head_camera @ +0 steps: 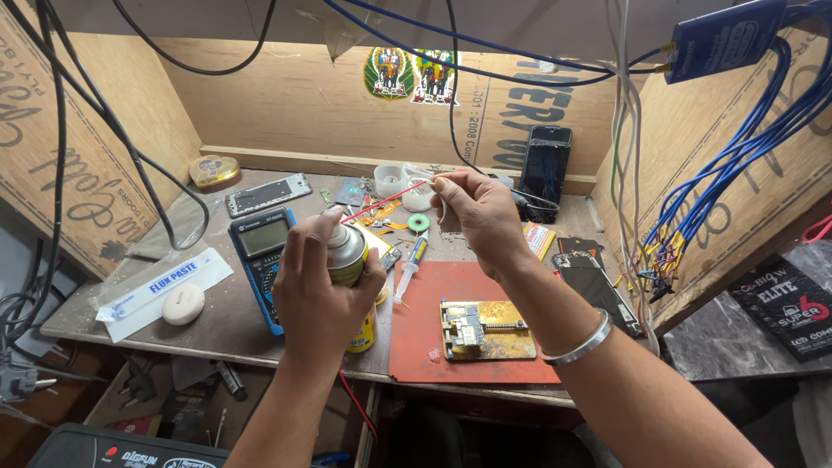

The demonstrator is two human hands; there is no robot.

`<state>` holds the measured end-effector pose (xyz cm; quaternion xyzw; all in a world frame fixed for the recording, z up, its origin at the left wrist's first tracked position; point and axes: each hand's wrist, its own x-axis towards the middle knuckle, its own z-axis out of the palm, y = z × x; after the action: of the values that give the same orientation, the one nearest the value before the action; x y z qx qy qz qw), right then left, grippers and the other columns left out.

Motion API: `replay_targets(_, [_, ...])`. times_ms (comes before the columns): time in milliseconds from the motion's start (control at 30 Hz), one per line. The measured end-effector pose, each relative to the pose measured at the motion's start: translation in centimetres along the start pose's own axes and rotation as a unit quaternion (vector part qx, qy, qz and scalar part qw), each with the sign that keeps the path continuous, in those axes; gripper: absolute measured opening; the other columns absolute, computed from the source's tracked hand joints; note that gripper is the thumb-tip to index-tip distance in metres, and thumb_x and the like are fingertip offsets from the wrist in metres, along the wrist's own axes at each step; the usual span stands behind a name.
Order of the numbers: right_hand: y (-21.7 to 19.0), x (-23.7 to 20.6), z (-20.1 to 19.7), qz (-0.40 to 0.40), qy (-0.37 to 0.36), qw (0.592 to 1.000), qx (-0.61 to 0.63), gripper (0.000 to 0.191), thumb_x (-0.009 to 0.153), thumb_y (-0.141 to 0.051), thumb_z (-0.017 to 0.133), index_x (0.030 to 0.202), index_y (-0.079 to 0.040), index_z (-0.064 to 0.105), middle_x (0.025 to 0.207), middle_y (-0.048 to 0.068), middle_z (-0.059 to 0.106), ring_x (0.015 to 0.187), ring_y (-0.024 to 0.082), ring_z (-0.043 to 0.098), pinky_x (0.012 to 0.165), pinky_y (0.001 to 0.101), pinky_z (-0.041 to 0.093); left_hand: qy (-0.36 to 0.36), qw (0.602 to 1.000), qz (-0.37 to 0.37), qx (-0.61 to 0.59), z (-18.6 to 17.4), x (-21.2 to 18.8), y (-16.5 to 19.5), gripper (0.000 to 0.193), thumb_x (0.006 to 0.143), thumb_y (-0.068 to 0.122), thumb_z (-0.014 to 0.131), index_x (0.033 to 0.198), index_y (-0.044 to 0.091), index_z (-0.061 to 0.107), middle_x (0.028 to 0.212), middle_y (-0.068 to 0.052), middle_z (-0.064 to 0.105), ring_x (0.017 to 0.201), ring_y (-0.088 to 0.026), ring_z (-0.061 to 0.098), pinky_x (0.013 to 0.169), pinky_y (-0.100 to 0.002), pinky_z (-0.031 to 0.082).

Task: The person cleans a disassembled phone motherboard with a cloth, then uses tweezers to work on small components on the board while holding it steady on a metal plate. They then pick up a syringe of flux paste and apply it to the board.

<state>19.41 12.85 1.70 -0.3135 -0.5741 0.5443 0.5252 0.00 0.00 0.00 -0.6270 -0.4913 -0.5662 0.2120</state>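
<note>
The spray can [348, 260] stands upright above the bench's near edge, wrapped in the left hand [316, 290], whose fingers close fully around its body with the forefinger on the nozzle cap. From the cap a thin red straw [381, 204] runs up and to the right, its long axis slanting toward the right hand [481, 217], which pinches a small pale piece between fingertips at the straw's far end. Below lie a red mat [425, 338] carrying a brass holder with a circuit board [472, 328], a syringe [409, 269], and a blue multimeter [260, 251] to the left.
</note>
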Motion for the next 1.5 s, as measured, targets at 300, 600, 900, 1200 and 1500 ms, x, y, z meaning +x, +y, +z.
replay_targets(300, [-2.1,-1.1,1.2,0.016,0.012,1.000,-0.008,0.021,0.101,-0.019,0.064,0.111,-0.002,0.071,0.084,0.002,0.069,0.066,0.004,0.059,0.059,0.0197,0.050,0.023,1.000,0.014,-0.001,0.0,-0.1,-0.1,0.052,0.082,0.018,0.080,0.127,0.008,0.056,0.120,-0.013,0.063,0.105,-0.035,0.070,0.088,-0.046,0.059])
replay_targets(600, [-3.2,-1.7,2.0,0.001,0.012,1.000,-0.012,0.021,0.101,-0.019,0.064,0.110,-0.001,0.071,0.084,0.002,0.070,0.068,0.004,0.061,0.060,0.0202,0.051,0.016,1.000,0.001,-0.005,0.0,-0.1,-0.1,0.052,0.082,0.018,0.080,0.127,0.009,0.057,0.117,-0.012,0.064,0.102,-0.035,0.070,0.086,-0.046,0.059])
replay_targets(900, [-3.0,-1.6,1.7,-0.004,0.005,1.000,-0.014,0.022,0.101,-0.019,0.065,0.111,-0.001,0.071,0.085,0.003,0.070,0.070,0.005,0.062,0.063,0.0208,0.052,0.020,1.000,0.004,-0.004,0.1,-0.1,-0.2,0.050,0.082,0.019,0.081,0.126,0.009,0.056,0.117,-0.012,0.064,0.103,-0.035,0.070,0.086,-0.045,0.059])
replay_targets(1200, [-2.8,-1.4,1.5,0.005,0.007,1.000,0.011,0.022,0.102,-0.018,0.064,0.112,-0.001,0.071,0.085,0.003,0.070,0.069,0.004,0.061,0.061,0.0201,0.051,0.017,1.000,0.003,-0.007,0.0,-0.2,-0.2,0.049,0.083,0.020,0.079,0.126,0.009,0.057,0.117,-0.012,0.064,0.102,-0.034,0.071,0.085,-0.045,0.059])
replay_targets(1500, [-2.5,-1.2,1.6,0.011,0.004,1.000,0.007,0.021,0.100,-0.017,0.066,0.112,0.000,0.070,0.085,0.004,0.071,0.071,0.006,0.064,0.064,0.0214,0.053,0.020,1.000,-0.005,0.001,0.1,-0.3,-0.1,0.051,0.081,0.021,0.079,0.127,0.010,0.059,0.118,-0.013,0.065,0.102,-0.034,0.071,0.086,-0.045,0.058])
